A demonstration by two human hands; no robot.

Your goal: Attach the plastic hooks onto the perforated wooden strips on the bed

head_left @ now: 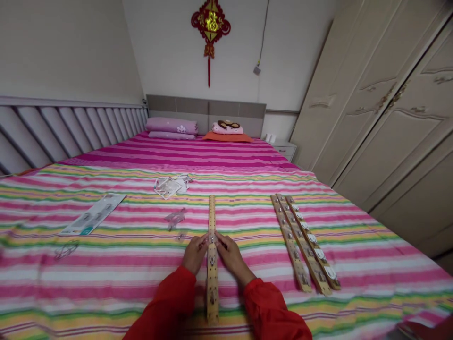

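L hand [195,254] + R hand [231,255] pinch small metal piece at wooden strip [212,278], equally near; strip's long axis 12-to-6 between them, flat on striped sheet [247,302].

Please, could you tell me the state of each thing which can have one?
Left hand: fingertips at wooden strip
Right hand: fingertips at wooden strip
Wooden strip: partly fitted with metal pieces
Three other strips: fitted, side by side
Wardrobe doors: closed
Drawer: closed
Purple bedding: folded
Striped sheet: spread, slightly wrinkled
Long packet: lying flat
Cable end: hanging
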